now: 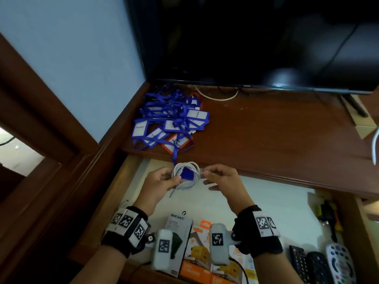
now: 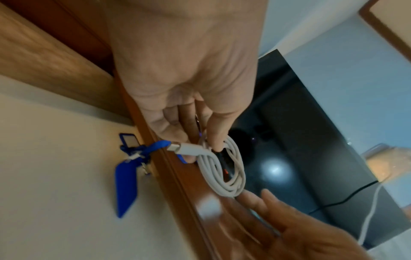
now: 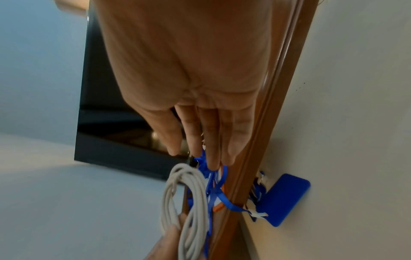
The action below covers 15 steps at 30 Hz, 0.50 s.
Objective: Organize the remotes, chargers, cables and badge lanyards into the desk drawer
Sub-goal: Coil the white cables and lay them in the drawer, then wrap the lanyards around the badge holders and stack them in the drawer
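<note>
blurring hides the right hand (image 2: 311, 234) in the left wrist view, where only its spread, straight fingers are seen just under a coiled white cable (image 1: 185, 174). whether the right hand pinches the cable in the head view cannot be told; in the right wrist view its fingers are seen extended, holding nothing. the coil is pinched between thumb and fingers of the left hand (image 1: 159, 182) above the open desk drawer (image 1: 266, 203). only the left wrist view shows the cable's plug end by the thumb. a blue badge holder (image 3: 282, 199) is shown by both wrist views hanging over the desk edge into the drawer. charger boxes (image 1: 196, 249) lie at the drawer's near edge, partly hidden by the wrist cameras, and remotes (image 1: 322, 265) at its near right corner are cut off by the frame. a pile of blue badge lanyards (image 1: 170, 117) lies on the desk (image 1: 276, 136) before a dark screen (image 1: 256, 42).
</note>
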{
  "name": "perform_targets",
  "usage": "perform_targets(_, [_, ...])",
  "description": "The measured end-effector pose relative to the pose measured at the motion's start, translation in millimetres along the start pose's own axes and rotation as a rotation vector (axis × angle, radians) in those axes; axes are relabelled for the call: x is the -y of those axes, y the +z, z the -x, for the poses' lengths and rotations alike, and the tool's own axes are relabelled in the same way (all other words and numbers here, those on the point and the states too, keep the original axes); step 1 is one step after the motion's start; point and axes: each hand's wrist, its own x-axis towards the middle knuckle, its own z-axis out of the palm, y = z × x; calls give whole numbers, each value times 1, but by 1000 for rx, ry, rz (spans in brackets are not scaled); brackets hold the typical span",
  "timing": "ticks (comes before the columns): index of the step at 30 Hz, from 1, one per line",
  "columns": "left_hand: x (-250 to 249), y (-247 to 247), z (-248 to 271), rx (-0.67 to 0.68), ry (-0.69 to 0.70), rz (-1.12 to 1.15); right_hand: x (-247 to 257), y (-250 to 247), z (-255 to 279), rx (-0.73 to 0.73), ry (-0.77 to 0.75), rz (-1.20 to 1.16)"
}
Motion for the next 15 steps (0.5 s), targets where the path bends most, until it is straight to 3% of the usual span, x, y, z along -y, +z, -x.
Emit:
perform_targets(4, [30,-40,-14,-54,-32,-298,-10,6,-27,-22,-62,271])
perform_targets(10, [71,-93,-23,-48,-209,-781,-13,32,-90,87,-168,766])
perform_targets(15, [102,-111,-29,-32,-274,-830,-10,58,-143,147,-189,1005])
